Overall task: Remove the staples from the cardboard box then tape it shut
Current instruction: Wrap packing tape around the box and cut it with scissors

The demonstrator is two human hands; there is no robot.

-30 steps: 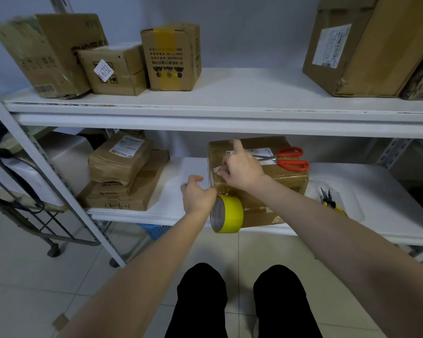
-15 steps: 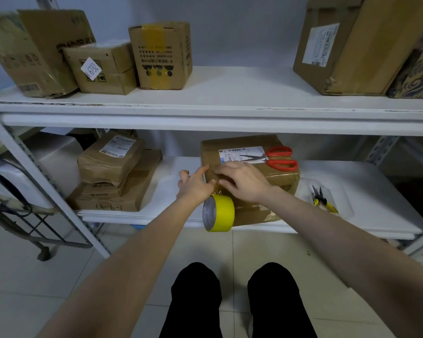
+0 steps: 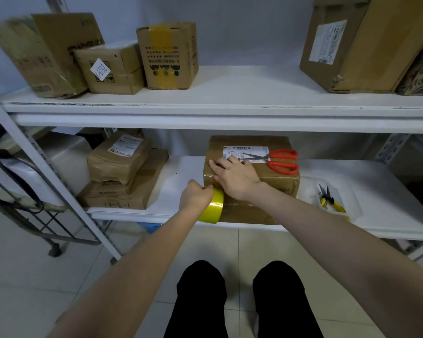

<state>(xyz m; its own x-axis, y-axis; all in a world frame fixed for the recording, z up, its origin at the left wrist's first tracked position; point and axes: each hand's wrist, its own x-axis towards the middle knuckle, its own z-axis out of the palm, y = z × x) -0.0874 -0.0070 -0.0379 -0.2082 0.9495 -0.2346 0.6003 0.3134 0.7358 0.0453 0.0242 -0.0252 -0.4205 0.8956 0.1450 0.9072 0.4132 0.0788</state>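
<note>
A brown cardboard box (image 3: pixel 279 179) with a white shipping label stands on the lower shelf (image 3: pixel 376 191), its top wrapped in shiny tape. My left hand (image 3: pixel 196 196) is closed around a yellow tape roll (image 3: pixel 213 208) held against the box's front left corner. My right hand (image 3: pixel 235 175) lies flat on the box's top left edge, fingers spread and pressing down. Red-handled scissors (image 3: pixel 277 159) rest on the box top, just right of that hand.
Yellow-handled pliers (image 3: pixel 329 201) lie in a clear tray right of the box. Stacked brown parcels (image 3: pixel 122 174) sit on the lower shelf's left side. Several cardboard boxes (image 3: pixel 167 54) line the upper shelf. A wheeled wire cart (image 3: pixel 22 196) stands at left.
My right hand slid back along the box top and flattened. My left hand closed on the roll and dropped toward the front corner. The view shifted slightly.
</note>
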